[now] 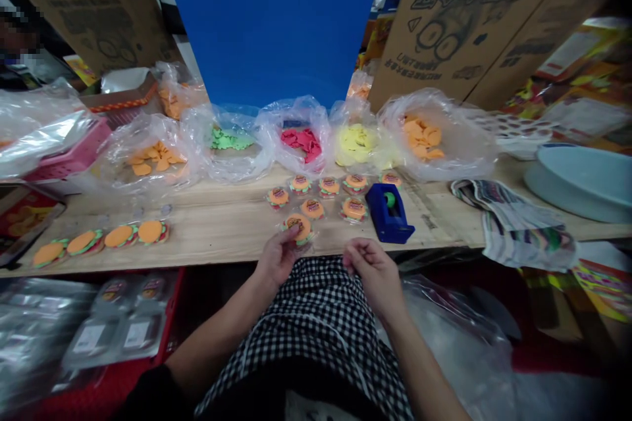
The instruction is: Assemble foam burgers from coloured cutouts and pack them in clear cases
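My left hand (279, 253) pinches a packaged toy burger (299, 228) at the front edge of the wooden table. Close to the lap, my right hand (370, 266) has its fingers curled together; whether something small sits between them cannot be made out. Behind the held burger lie several other packaged toy burgers (328, 187) with round labels. A blue tape dispenser (390, 212) stands to their right. On the left, a row of toy burgers without labels (120, 235) rests along the table edge, with small clear pieces behind it.
Open plastic bags hold orange pieces (157, 159), green pieces (232, 139), red pieces (302, 142) and yellow pieces (356, 142). A blue panel (276, 26) rises behind. At right are striped cloth gloves (523, 227) and a pale basin (582, 177). Clear plastic packs (113, 329) fill a red crate below left.
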Tool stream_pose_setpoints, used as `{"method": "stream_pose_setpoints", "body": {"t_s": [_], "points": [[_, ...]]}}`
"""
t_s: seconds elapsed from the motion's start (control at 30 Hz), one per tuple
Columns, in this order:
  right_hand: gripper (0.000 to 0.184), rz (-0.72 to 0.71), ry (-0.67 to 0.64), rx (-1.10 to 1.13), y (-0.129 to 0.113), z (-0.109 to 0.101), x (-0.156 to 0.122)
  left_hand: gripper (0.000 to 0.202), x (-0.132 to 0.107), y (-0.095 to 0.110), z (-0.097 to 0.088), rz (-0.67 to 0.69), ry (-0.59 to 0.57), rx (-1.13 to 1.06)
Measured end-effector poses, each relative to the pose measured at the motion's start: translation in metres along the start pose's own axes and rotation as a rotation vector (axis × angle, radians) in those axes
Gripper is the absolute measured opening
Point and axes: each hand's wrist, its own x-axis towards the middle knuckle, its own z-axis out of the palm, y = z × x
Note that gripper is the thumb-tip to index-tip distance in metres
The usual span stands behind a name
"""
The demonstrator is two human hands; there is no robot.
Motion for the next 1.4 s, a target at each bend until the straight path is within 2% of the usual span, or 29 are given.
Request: {"method": "stream_pose_setpoints", "body": {"t_s": [0.1, 0.2, 0.37, 0.5, 0.57, 0.6, 0.7, 0.73, 0.83, 0.9, 1.0, 1.13, 1.3, 1.4], "points": [[0.026, 0.010, -0.096, 0.047, -0.003, 0.028, 0.000, 0.010, -0.003, -0.004, 0.006, 0.032, -0.019, -0.018], [0.025, -0.010, -0.109, 0.053, 0.003, 0.043, 0.004, 0.009, -0.007, -0.006, 0.008, 0.044, -0.032, -0.031], [0.027, -0.005, -0.096, 0.096, 0.011, 0.054, 0.008, 0.008, -0.011, -0.007, 0.007, 0.062, -0.056, -0.060], [0.029, 0.025, -0.107, 0.074, 0.018, 0.053, 0.011, 0.009, -0.012, -0.005, 0.005, 0.076, -0.065, -0.109], [0.030, 0.000, -0.042, -0.026, 0.021, 0.049, 0.011, 0.010, -0.010, -0.002, 0.003, 0.095, -0.049, -0.132], [0.030, -0.040, 0.030, -0.107, 0.022, 0.048, 0.010, 0.011, -0.010, 0.001, 0.001, 0.113, -0.037, -0.141], [0.019, -0.225, 0.230, -0.407, 0.018, 0.046, 0.005, 0.014, -0.007, 0.009, -0.005, 0.180, -0.008, -0.138], [0.016, -0.281, 0.231, -0.495, 0.016, 0.048, 0.003, 0.015, -0.006, 0.011, -0.007, 0.200, -0.003, -0.126], [0.017, -0.352, 0.089, -0.645, 0.009, 0.062, -0.001, 0.018, -0.007, 0.015, -0.010, 0.231, -0.024, -0.098], [0.020, -0.291, 0.008, -0.626, 0.008, 0.076, 0.001, 0.017, -0.010, 0.016, -0.011, 0.220, -0.042, -0.099], [0.024, -0.147, -0.074, -0.401, 0.011, 0.093, 0.005, 0.014, -0.016, 0.016, -0.013, 0.181, -0.044, -0.127], [0.028, -0.088, -0.103, -0.153, 0.020, 0.105, 0.007, 0.015, -0.022, 0.020, -0.020, 0.136, -0.075, -0.161], [0.036, 0.051, -0.138, -0.066, 0.034, 0.117, 0.006, 0.020, -0.021, 0.027, -0.035, 0.164, -0.077, -0.112], [0.040, 0.121, -0.223, -0.111, 0.039, 0.123, 0.009, 0.021, -0.011, 0.040, -0.047, 0.213, -0.063, -0.047]]}}
